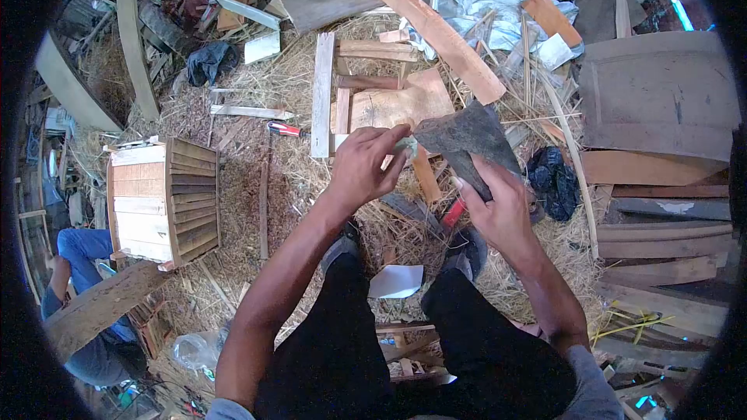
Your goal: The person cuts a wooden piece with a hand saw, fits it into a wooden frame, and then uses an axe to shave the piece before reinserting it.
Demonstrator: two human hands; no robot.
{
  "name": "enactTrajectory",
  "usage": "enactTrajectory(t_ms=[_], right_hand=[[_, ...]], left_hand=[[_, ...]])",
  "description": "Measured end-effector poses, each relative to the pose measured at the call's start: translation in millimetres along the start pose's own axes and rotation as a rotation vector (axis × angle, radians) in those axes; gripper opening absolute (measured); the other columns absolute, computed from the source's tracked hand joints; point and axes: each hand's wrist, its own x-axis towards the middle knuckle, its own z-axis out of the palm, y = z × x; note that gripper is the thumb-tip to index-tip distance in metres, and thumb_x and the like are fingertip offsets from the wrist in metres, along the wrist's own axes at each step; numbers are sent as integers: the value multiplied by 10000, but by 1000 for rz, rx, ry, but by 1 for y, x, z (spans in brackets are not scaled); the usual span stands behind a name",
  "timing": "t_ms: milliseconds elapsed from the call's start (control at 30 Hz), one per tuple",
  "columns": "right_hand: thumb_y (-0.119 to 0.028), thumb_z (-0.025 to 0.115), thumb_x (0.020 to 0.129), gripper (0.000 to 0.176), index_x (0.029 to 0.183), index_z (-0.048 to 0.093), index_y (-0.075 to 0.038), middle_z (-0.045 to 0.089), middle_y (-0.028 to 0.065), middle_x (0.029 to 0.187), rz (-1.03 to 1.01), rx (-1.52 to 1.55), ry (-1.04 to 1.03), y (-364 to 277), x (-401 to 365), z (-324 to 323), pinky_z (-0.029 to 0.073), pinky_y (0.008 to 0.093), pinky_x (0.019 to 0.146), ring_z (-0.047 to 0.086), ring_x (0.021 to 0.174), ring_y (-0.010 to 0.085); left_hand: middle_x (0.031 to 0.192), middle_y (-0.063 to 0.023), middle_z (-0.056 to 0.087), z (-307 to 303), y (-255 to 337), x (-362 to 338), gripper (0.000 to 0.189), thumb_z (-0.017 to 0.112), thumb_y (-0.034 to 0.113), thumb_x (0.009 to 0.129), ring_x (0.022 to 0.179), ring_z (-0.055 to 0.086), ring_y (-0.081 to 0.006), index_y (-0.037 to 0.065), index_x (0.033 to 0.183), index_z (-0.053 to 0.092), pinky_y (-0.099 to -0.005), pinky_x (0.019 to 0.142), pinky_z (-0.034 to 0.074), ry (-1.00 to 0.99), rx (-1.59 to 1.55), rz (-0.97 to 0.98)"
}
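My right hand is wrapped round the lower edge of a dark, flat, roughly triangular piece, which is tilted up in front of me. Near its left tip is my left hand, thumb and forefinger pinched on a small pale greenish bit. Whether that bit touches the dark piece is hard to tell. Behind both hands lies a wooden board within a small wooden frame. A red-handled tool shows below the dark piece.
A slatted wooden crate stands at left, near a person in blue jeans. A red-and-black tool lies on the straw. Curved planks lie ahead, stacked boards at right, and a black bag beside them.
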Motion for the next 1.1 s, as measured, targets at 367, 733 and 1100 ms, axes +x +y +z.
enactTrajectory(t_ms=[367,733,1100], right_hand=[[-46,623,889,542,1416,510,-101,606,183,1025,-134,-100,-171,-11,7,-11,531,475,784,647,899,391],[-52,607,896,557,1437,487,-98,610,196,1030,-142,-143,-179,-19,11,-17,533,486,767,648,870,400],[-22,606,883,551,1419,504,-100,614,178,1027,-178,-94,-124,-21,10,-13,534,481,778,650,867,397]], left_hand=[[939,-111,753,0,-3,1,356,749,131,809,863,715,-304,91,1159,693,-401,774,563,-42,-53,-101],[922,-120,757,-4,-1,4,354,760,136,805,822,727,-286,53,1144,702,-392,744,570,-85,-54,-158],[914,-118,758,-2,-2,2,375,764,158,798,833,720,-302,45,1150,699,-397,764,564,-65,-21,-151]])
